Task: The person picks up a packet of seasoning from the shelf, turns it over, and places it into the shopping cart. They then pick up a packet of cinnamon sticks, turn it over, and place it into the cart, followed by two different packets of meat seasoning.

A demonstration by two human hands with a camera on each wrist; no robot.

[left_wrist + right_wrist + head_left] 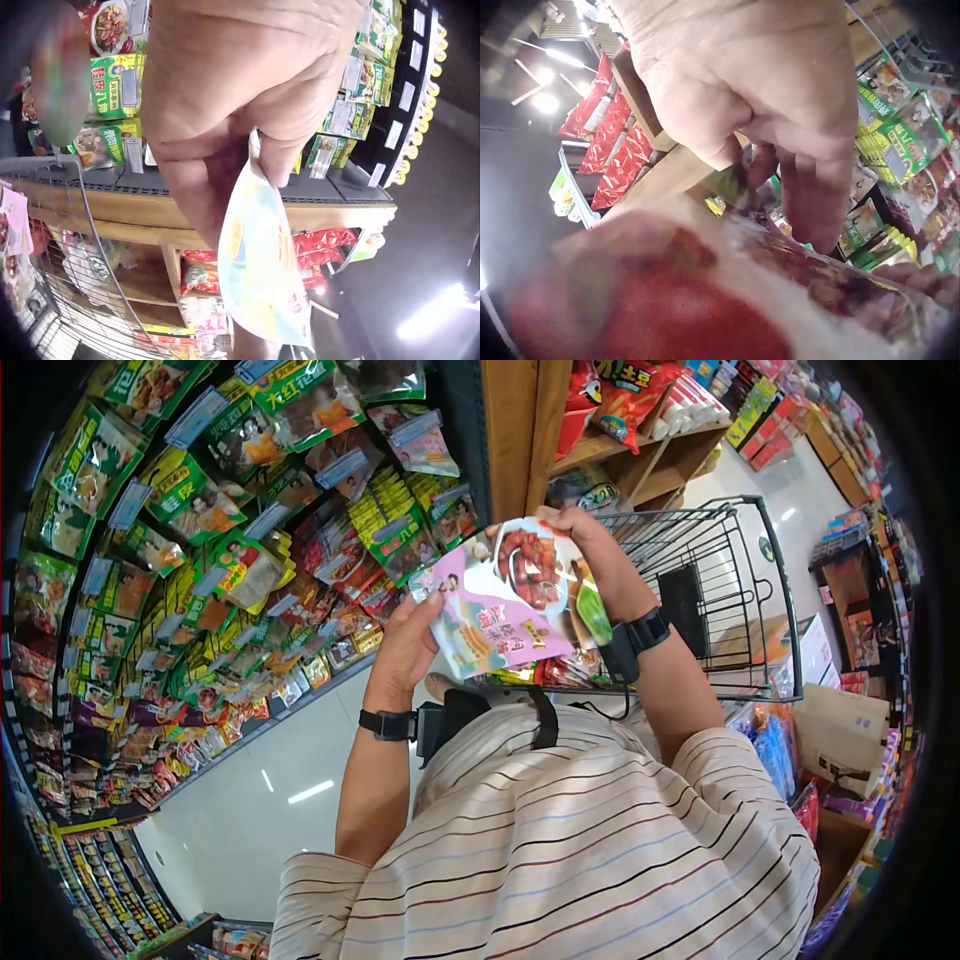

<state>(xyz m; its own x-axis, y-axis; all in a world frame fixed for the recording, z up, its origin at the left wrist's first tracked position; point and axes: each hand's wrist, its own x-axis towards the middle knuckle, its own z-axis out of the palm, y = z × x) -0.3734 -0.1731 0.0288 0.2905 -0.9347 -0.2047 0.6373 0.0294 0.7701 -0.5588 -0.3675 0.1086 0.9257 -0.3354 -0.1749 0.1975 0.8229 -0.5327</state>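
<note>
A pink and white food packet (497, 622), printed with a bowl of red-brown chunks, is spread in front of the striped shirt. My left hand (403, 650) pinches its left edge, thumb on the printed face. At the packet's upper right corner, my right hand (608, 565) grips it, fingers partly hidden behind. The left wrist view catches the packet (259, 259) edge-on between thumb and fingers of the left hand (247, 75). Close to the right wrist camera, the packet (682, 292) looks blurred below the right hand (757, 97).
Seasoning packets (195, 505) hang in dense rows on the left rack. Right of the hands stands a wire shopping cart (765, 600). Behind it, a wooden shelf (600, 445) carries red bags. A cardboard box (840, 730) sits at the right.
</note>
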